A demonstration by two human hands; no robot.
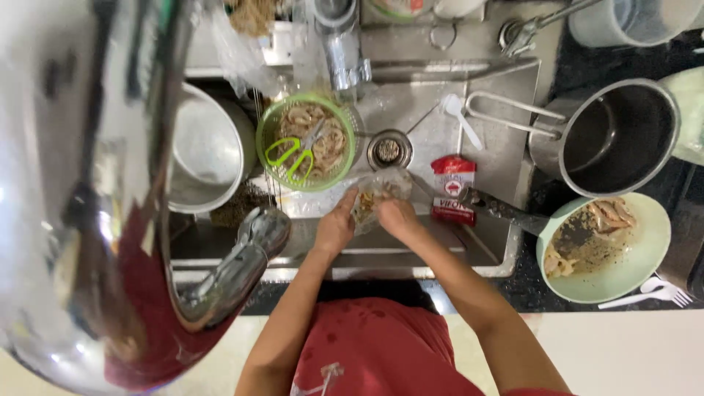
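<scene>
Two hands — left hand [336, 227] and right hand [397, 218] — both grasping one clear bag [378, 192]; one colander [306, 141] beside.

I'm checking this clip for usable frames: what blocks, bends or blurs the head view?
Head view: a big shiny metal surface fills the left side, out of focus, with smeared, warped reflections; glare streaks the sink floor; wide-angle bending curves the edges; both hands, left hand and right hand, on the clear bag, are lit evenly and fairly sharp.
</scene>
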